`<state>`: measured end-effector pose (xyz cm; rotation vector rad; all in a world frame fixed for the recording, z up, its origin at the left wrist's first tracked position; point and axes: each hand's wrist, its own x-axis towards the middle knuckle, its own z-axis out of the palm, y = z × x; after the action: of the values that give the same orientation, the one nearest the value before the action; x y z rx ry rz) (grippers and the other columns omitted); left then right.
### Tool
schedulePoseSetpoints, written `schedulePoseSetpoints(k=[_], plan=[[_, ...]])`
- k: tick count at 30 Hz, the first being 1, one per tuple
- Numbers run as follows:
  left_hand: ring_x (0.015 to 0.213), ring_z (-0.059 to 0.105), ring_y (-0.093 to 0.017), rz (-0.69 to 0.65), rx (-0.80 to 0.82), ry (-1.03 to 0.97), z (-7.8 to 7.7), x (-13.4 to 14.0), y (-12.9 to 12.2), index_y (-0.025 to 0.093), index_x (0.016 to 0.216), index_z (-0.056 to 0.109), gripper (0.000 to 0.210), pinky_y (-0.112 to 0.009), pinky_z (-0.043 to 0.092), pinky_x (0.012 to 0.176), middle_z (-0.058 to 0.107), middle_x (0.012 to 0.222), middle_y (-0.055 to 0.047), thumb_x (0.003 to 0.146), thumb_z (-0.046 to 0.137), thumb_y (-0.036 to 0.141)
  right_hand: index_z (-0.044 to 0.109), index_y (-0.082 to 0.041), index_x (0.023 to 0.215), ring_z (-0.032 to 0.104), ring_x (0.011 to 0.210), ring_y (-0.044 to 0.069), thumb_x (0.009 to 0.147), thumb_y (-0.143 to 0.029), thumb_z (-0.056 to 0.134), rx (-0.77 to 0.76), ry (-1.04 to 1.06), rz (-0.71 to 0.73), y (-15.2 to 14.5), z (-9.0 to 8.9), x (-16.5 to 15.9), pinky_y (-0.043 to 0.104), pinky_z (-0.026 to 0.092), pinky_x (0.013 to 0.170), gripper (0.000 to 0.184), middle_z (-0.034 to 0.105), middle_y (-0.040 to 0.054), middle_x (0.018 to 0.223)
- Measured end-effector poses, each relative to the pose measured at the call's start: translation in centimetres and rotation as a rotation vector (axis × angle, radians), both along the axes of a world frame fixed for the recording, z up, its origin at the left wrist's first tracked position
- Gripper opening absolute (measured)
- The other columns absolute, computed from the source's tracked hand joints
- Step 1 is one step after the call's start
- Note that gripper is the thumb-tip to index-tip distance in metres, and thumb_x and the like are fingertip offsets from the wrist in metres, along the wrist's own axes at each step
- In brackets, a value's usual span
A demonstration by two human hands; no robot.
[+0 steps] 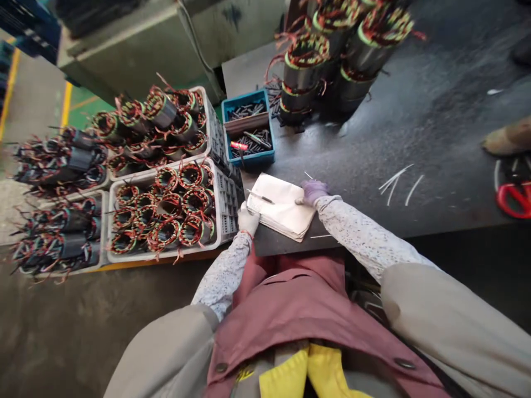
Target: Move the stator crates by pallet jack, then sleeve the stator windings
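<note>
A stack of white paper sheets like a notebook [282,213] lies at the table's front edge, slightly askew. Across its upper left part rests a thin dark pen [260,196]. My left hand [249,219], in a whitish glove, grips the stack's left edge. At the right edge is my right hand [314,193], in a purple glove, its fingers curled on the stack and a fingertip on the top page. A thin white strip [308,175] shows just beyond the right hand; whether it touches the fingers is unclear.
Left stand white crates [218,213] packed with wire-wound stators [193,174]. A blue divided bin [251,160] holds small dark rods. More stators [307,55] are stacked at the back. White strips [396,178], red-handled scissors [514,199] and another person's hand [506,138] are on the right.
</note>
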<state>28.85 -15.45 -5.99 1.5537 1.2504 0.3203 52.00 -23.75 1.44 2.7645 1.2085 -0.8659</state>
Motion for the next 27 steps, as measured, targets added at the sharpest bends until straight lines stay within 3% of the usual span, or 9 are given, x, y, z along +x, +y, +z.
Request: schedulePoseSetpoints(k=[3,6,9,14,18,22,25,27], plan=[[0.124,0.055,-0.025,0.134,-0.051,-0.078,0.3,-1.0,-1.0,0.013,0.137,0.045,0.073,-0.032,0.043,0.105,0.060,0.131,-0.015,0.068,0.068,0.015,0.066,-0.008,0.103,0.060,0.108,0.037,0.057,-0.034,0.087,0.024,0.194,-0.036,-1.1,0.1,0.1,0.047,0.045,0.096,0.057,0.065,0.0219,0.113],[0.124,0.055,-0.020,0.205,-0.127,-0.189,0.8,-2.3,-2.1,0.015,0.143,0.037,0.070,-0.027,0.044,0.103,0.054,0.140,-0.012,0.077,0.061,0.022,0.067,-0.012,0.094,0.067,0.090,0.025,0.063,-0.023,0.081,0.130,0.418,-0.084,-4.1,0.4,-0.9,0.034,0.053,0.081,0.036,0.071,0.0122,0.099],[0.114,0.062,-0.019,0.196,-0.254,-0.278,1.5,-3.5,-2.6,0.019,0.143,0.035,0.066,-0.029,0.052,0.092,0.059,0.134,-0.010,0.083,0.056,0.035,0.066,-0.013,0.099,0.068,0.085,0.020,0.066,-0.023,0.077,0.290,0.602,-0.146,-8.1,0.6,-2.5,0.028,0.055,0.074,0.036,0.072,0.0075,0.100],[0.095,0.069,-0.025,0.007,-0.504,-0.343,4.4,-5.6,-0.5,0.019,0.113,0.064,0.054,-0.036,0.058,0.079,0.072,0.104,-0.010,0.071,0.066,0.054,0.068,-0.014,0.092,0.067,0.080,0.021,0.054,-0.028,0.080,0.558,0.928,-0.221,-11.9,1.5,-2.6,0.030,0.055,0.070,0.043,0.073,0.0056,0.089],[0.094,0.070,-0.027,-0.093,-0.639,-0.366,6.5,-6.6,1.9,0.019,0.097,0.069,0.044,-0.038,0.057,0.082,0.075,0.092,-0.010,0.063,0.077,0.046,0.071,-0.015,0.088,0.066,0.071,0.020,0.047,-0.022,0.082,0.456,0.955,-0.078,-9.4,4.2,-1.6,0.028,0.053,0.062,0.042,0.073,0.0042,0.082],[0.077,0.071,-0.026,-0.036,-0.645,-0.429,6.0,-7.6,0.7,0.015,0.084,0.068,0.038,-0.043,0.059,0.079,0.073,0.075,-0.008,0.050,0.084,0.023,0.072,-0.016,0.079,0.065,0.071,0.019,0.049,-0.016,0.083,0.336,0.778,0.127,-4.2,6.9,-1.9,0.025,0.052,0.063,0.032,0.073,0.0027,0.079],[0.070,0.070,-0.024,0.095,-0.613,-0.546,4.6,-8.5,-1.9,0.015,0.079,0.066,0.036,-0.044,0.060,0.076,0.072,0.071,-0.006,0.047,0.084,0.019,0.071,-0.016,0.091,0.064,0.065,0.014,0.069,-0.031,0.080,0.365,0.535,0.062,0.7,7.8,-1.1,0.021,0.050,0.061,0.028,0.072,0.0042,0.081],[0.075,0.071,-0.025,0.215,-0.585,-0.637,3.4,-8.8,-3.8,0.017,0.079,0.066,0.036,-0.044,0.060,0.079,0.073,0.076,-0.007,0.048,0.083,0.022,0.063,-0.014,0.111,0.061,0.059,0.011,0.088,-0.044,0.061,0.391,0.380,-0.025,4.6,7.9,0.2,0.022,0.049,0.058,0.038,0.072,0.0081,0.088]])
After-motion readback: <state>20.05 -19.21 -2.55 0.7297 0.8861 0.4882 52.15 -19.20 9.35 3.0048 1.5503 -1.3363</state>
